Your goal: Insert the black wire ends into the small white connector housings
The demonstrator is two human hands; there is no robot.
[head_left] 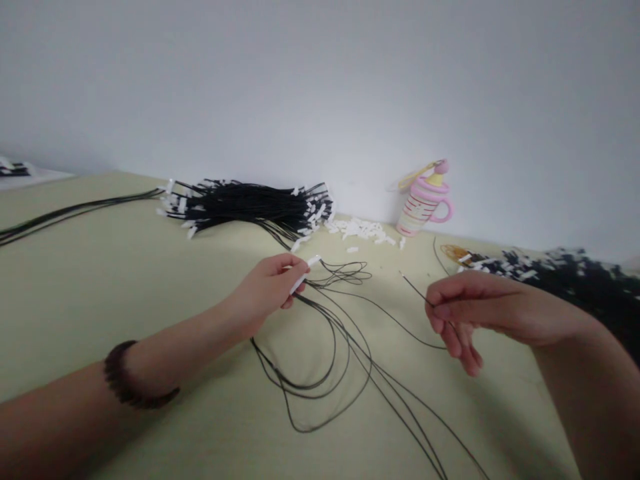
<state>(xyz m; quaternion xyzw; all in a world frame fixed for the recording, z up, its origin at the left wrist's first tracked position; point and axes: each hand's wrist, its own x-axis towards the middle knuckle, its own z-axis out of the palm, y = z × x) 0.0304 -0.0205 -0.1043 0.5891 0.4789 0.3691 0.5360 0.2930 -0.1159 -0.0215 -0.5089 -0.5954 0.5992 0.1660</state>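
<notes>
My left hand, with a dark beaded bracelet on its wrist, pinches a long white connector above the middle of the table. Thin black wires run from the connector, some looping below it and others trailing to the lower right. A small bunch of wire loops lies to its right. In my right hand a single black wire is pinched between thumb and forefinger, its small bright tip pointing up and left toward the connector. The other fingers of that hand hang loosely curled.
A bundle of black cables with white ends lies by the wall. Loose white connectors are scattered beside a pink and white cup. More black cables with white ends are piled at the right. The table is pale.
</notes>
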